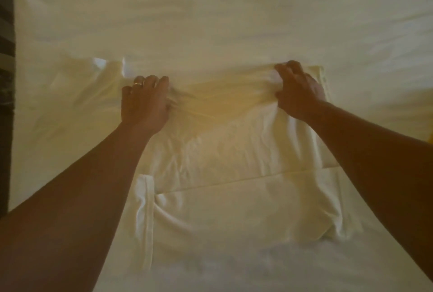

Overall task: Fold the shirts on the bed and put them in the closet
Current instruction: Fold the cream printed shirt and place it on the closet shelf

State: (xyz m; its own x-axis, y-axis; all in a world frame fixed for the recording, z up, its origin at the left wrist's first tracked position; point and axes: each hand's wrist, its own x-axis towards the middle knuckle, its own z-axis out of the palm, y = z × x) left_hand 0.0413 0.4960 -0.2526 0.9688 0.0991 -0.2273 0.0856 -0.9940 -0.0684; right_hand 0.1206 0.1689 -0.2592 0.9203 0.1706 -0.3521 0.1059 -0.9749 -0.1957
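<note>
Left fingers [154, 82]: curled down into the cloth, bunching a ridge of it under the tips; a ring [137, 83] sits on one finger.
Right fingers [284, 69]: curled likewise, pinching a gathered edge of the same cloth.
Left hand [144, 102]: at about ten o'clock from the middle of the view, knuckles up, gripping the fabric.
Right hand [297, 91]: at about two o'clock, well apart from the left, gripping the far edge.
Shirt [234, 146]: pale cream, lying flat in the centre of the bed, stretched taut between the two hands at its far side; a straight folded edge crosses it lower down, toward six o'clock (the near part lies loose and creased).
Bed [222, 10]: white sheet, rumpled, filling the view from nine to three o'clock.
Dark strip [5, 34]: at nine o'clock, past the bed's edge; what it is cannot be told.
Step in hand: probably bringing the far edge toward the near one to make a fold.
Doing it well: keep both grips level and the cloth taut between them, lay edge on edge squarely, then smooth outward so that no crease is trapped.
Progress: early; the closet is not in view.
Writing: none can be read; a row of faint marks by the right hand is too blurred to make out.
</note>
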